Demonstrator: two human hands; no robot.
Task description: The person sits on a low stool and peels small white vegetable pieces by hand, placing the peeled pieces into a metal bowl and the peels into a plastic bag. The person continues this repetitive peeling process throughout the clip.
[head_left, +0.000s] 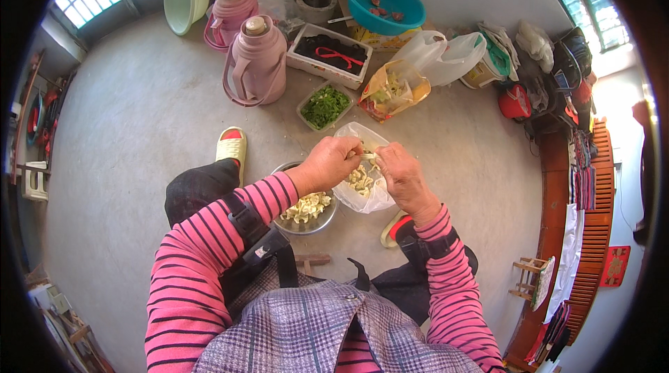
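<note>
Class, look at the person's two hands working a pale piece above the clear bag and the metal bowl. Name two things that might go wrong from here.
1. The left hand and right hand share one small pale piece above the clear plastic bag; if the grip slips, it may drop onto the floor.
2. The metal bowl of pale pieces sits close beside the left knee; a shift of the leg might knock it.
</note>
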